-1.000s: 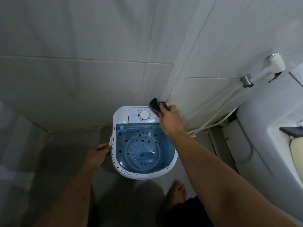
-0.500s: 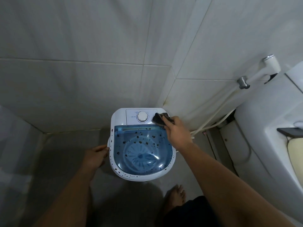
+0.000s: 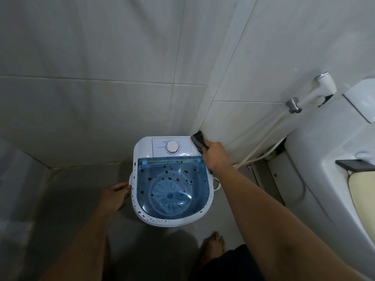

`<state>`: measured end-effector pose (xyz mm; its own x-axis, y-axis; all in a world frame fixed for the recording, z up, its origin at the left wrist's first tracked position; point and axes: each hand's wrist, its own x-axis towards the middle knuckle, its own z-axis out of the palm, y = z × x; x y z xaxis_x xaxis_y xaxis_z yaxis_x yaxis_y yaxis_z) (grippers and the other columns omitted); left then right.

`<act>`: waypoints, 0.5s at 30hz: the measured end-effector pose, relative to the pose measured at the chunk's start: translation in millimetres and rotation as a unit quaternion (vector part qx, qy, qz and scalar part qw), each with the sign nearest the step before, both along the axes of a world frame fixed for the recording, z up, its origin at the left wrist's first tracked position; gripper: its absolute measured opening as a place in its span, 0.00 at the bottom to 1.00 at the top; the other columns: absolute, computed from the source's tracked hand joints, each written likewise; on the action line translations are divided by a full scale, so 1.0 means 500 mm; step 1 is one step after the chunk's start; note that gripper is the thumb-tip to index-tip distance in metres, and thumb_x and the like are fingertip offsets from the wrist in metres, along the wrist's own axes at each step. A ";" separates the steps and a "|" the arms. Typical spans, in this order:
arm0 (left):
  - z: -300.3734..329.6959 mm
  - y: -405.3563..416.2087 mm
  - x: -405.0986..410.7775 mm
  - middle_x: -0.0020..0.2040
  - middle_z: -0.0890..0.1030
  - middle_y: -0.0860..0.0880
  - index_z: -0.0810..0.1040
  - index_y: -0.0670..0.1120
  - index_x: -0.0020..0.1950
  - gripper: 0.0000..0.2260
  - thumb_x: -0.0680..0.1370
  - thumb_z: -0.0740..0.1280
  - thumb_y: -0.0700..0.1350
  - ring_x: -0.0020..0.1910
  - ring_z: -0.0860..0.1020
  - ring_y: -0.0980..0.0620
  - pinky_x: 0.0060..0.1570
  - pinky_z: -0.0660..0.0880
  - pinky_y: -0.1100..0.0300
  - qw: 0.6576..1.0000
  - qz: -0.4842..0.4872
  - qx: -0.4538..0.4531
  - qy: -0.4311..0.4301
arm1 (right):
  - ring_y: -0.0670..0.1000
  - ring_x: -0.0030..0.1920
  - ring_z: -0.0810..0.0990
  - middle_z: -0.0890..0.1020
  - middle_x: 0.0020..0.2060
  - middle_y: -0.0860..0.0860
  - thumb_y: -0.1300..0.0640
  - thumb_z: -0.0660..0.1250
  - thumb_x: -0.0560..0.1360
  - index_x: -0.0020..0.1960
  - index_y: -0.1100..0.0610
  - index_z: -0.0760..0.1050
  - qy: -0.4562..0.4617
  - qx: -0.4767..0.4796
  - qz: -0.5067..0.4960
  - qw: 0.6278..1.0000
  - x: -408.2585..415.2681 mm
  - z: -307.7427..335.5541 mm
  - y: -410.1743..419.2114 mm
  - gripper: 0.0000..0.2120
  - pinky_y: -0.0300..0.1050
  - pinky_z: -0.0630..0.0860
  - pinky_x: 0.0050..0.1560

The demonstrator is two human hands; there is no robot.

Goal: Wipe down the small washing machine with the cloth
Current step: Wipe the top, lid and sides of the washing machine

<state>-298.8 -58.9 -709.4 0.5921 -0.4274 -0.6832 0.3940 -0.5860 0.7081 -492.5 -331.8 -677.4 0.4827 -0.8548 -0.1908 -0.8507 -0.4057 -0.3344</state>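
The small washing machine (image 3: 172,183) stands on the bathroom floor (image 3: 77,199) in the corner, back edge near the tiled wall (image 3: 101,98). Right hand (image 3: 215,157) has its fingers closed round a dark cloth (image 3: 198,141), pressing it on the back-right corner of the white top, beside the dial (image 3: 172,147). Left hand (image 3: 114,195) rests vs. the left rim, fingers loosely curled, prob. steadying.

Machine looks like light plastic, likely to slide if pushed hard, so bracing the rim makes sense. Blue lid (image 3: 172,185) looks smooth, thin, w/ dark specks. Cloth soft, bunches easily. Small print left of the dial, too blurred to read.
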 end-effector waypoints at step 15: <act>-0.012 0.005 0.005 0.55 0.84 0.44 0.80 0.47 0.63 0.12 0.79 0.68 0.44 0.56 0.81 0.46 0.58 0.77 0.46 1.000 -0.022 0.007 -0.004 | 0.57 0.45 0.78 0.82 0.55 0.60 0.61 0.61 0.79 0.67 0.57 0.77 0.041 0.086 -0.060 0.994 0.005 0.042 -0.011 0.17 0.45 0.76 0.47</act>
